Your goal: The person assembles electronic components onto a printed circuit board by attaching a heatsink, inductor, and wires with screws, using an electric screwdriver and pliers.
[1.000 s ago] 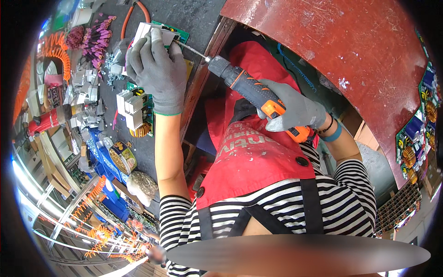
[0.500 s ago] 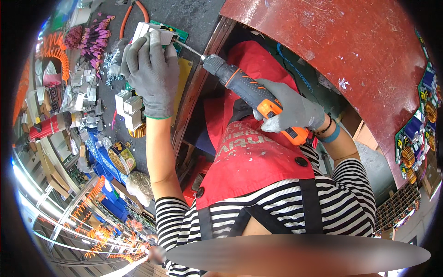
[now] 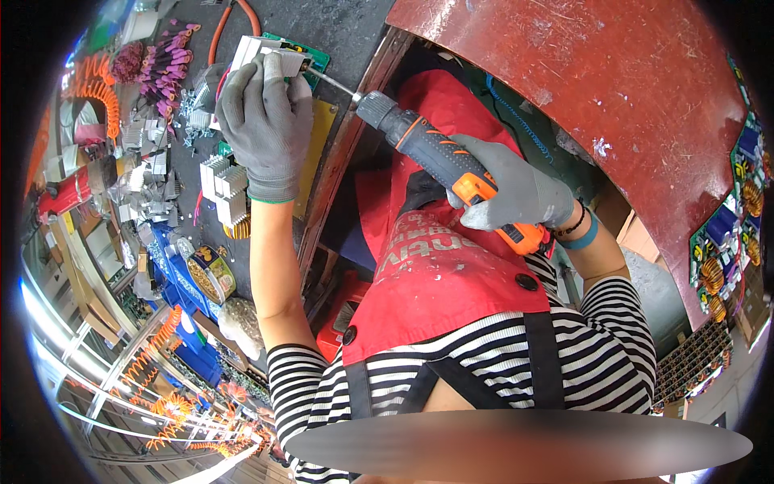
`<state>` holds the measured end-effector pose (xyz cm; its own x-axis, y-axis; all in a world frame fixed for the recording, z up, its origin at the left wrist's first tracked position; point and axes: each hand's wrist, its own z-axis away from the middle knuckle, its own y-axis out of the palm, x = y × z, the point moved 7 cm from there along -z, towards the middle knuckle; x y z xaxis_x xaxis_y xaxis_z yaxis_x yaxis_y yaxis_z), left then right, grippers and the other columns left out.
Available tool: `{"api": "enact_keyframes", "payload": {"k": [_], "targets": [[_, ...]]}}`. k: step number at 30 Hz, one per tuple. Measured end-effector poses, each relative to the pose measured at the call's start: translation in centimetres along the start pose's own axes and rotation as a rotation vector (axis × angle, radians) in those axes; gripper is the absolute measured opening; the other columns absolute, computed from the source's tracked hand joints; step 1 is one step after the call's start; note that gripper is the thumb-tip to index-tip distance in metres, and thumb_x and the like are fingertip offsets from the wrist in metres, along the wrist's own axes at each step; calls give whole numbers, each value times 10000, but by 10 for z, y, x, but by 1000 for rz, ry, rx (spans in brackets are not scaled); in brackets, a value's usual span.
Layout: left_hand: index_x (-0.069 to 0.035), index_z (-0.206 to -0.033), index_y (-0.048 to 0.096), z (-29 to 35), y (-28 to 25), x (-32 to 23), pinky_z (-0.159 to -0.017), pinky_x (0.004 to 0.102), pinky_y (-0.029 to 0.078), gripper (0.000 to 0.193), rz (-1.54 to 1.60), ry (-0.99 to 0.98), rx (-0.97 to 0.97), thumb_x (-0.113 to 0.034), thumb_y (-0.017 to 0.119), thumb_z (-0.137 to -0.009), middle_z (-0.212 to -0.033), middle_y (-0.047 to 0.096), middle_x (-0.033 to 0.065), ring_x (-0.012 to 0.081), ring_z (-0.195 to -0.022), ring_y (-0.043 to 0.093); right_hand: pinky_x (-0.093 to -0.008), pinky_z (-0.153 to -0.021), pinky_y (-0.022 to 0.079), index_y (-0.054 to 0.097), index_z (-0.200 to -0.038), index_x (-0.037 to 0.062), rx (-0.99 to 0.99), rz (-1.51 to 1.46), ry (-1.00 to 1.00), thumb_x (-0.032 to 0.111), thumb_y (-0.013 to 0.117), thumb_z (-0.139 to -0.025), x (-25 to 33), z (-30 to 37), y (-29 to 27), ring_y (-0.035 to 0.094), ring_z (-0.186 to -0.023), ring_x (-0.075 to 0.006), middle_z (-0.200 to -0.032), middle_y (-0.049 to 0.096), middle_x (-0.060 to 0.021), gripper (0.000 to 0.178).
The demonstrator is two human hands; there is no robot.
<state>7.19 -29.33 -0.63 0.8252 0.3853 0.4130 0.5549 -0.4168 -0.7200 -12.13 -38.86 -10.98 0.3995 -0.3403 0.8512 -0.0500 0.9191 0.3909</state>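
Observation:
My left hand [image 3: 270, 129], in a grey glove, has its fingers closed over a silvery finned heat sink [image 3: 247, 52] on a green circuit board [image 3: 320, 61]. My right hand [image 3: 516, 187], gloved too, is wrapped round the grip of a black and orange cordless drill [image 3: 435, 149]. The drill's long bit [image 3: 330, 81] points up and left, its tip at the edge of the heat sink by the board. Glare and my fingers hide the exact contact. Beside my left wrist lies another finned heat sink [image 3: 224, 189] with a copper coil [image 3: 239, 229].
Loose screws [image 3: 196, 117] and small heat sinks [image 3: 149, 173] lie left of my left hand. Purple-sleeved wires [image 3: 168, 68] are bundled farther up. A yellow piece [image 3: 321, 145] lies by the bench edge. The red worktop [image 3: 580, 73] holds assembled boards [image 3: 726, 234] at far right.
The drill and my right hand have shifted very slightly down and right. My left hand's fingers have moved a little on the heat sink; the board stays in place.

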Motion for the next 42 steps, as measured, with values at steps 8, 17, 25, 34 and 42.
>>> {"api": "enact_keyframes", "payload": {"k": [8, 17, 25, 34, 42], "targets": [[-11, -1099, 651, 3, 1, 2, -892, 410, 488, 367, 29, -28, 0, -134, 735, -763, -1043, 668, 104, 273, -1029, 605, -291, -661, 540, 498, -1165, 7, 16, -142, -48, 152, 774, -669, -1, 2, 0, 607, -740, -128, -863, 607, -49, 585], [-7, -1095, 641, -2, 2, 0, -879, 407, 515, 363, 22, -61, 48, -146, 739, -774, -1042, 646, 106, 296, -1035, 590, -277, -602, 528, 500, -1145, 11, 32, -119, -91, 116, 764, -679, 1, 0, -2, 597, -681, -126, -858, 607, -51, 546], [-1, -1096, 636, 0, 0, -3, -866, 399, 524, 354, 12, 12, 12, -121, 731, -777, -1040, 640, 113, 293, -1023, 587, -281, -595, 532, 503, -1139, 11, 37, -162, -79, 112, 758, -686, -1, 1, 0, 604, -679, -124, -847, 606, -50, 529], [4, -1094, 641, 1, 0, -5, -859, 391, 530, 351, 8, 16, -15, -103, 732, -772, -1031, 663, 122, 299, -1010, 606, -280, -606, 534, 507, -1155, 7, 33, -166, -59, 121, 766, -677, -2, 2, -2, 606, -690, -128, -863, 613, -50, 556], [13, -1089, 642, 4, 2, -2, -861, 391, 527, 352, 16, 16, -29, -117, 738, -777, -1037, 657, 127, 299, -1010, 605, -302, -729, 526, 518, -1171, 4, 24, -103, -34, 177, 786, -647, 3, 2, -3, 601, -786, -133, -877, 618, -45, 613]]}}
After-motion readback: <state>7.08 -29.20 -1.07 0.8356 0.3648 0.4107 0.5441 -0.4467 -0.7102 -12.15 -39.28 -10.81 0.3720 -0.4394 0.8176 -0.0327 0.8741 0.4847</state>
